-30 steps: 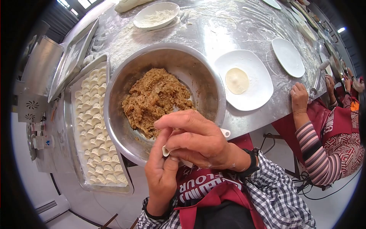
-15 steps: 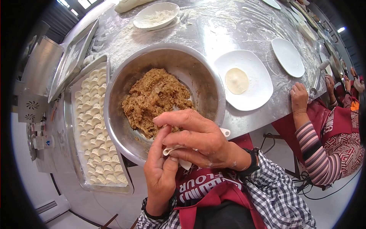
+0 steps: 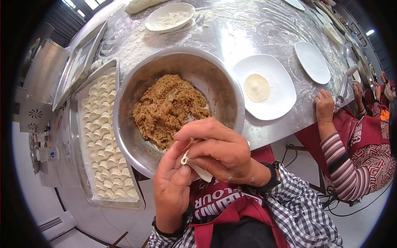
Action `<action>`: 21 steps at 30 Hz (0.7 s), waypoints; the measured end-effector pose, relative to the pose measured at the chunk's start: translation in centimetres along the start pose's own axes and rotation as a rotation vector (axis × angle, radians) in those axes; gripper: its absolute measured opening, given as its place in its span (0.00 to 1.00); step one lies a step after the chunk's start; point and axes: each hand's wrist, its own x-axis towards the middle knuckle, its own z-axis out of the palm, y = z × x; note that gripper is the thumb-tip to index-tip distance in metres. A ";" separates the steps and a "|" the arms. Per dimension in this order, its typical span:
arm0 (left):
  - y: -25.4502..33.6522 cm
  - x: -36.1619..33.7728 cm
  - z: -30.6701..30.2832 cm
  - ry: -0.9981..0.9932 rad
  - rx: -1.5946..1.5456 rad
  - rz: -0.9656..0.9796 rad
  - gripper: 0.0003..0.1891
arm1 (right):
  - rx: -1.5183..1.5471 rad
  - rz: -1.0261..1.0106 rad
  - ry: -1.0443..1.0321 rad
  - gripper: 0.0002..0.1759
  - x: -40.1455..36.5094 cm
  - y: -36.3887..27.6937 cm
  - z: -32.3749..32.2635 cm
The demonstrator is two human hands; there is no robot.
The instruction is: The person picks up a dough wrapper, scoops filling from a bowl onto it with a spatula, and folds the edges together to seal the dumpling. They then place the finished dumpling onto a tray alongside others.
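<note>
Both of my hands meet over the near edge of a large steel bowl with brown filling in it. A folded dough wrapper is pinched between my left hand and my right hand. Its curled edge shows at my fingertips, and part of it hangs below my right fingers. To the left lies a tray with rows of pleated dumplings. A round wrapper rests on a white plate to the right of the bowl.
A dish of flour stands beyond the bowl, and an empty tray is at the back left. Another white plate sits at the right. A co-worker's hand rests on the table's edge; more people are beyond.
My right hand has shifted slightly over the wrapper, and my left hand has moved a little down and left. More of the wrapper's folded edge now shows.
</note>
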 end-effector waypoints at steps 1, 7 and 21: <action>0.0 0.1 0.0 -0.024 -0.129 -0.013 0.27 | 0.000 -0.001 0.000 0.06 0.0 0.0 0.0; 0.1 0.0 -0.5 -0.083 -0.163 -0.048 0.26 | -0.007 0.019 -0.011 0.06 0.2 -0.4 -0.3; -0.3 -0.2 -1.3 -0.057 -0.241 -0.078 0.23 | 0.115 0.011 -0.148 0.07 0.3 -0.5 -0.7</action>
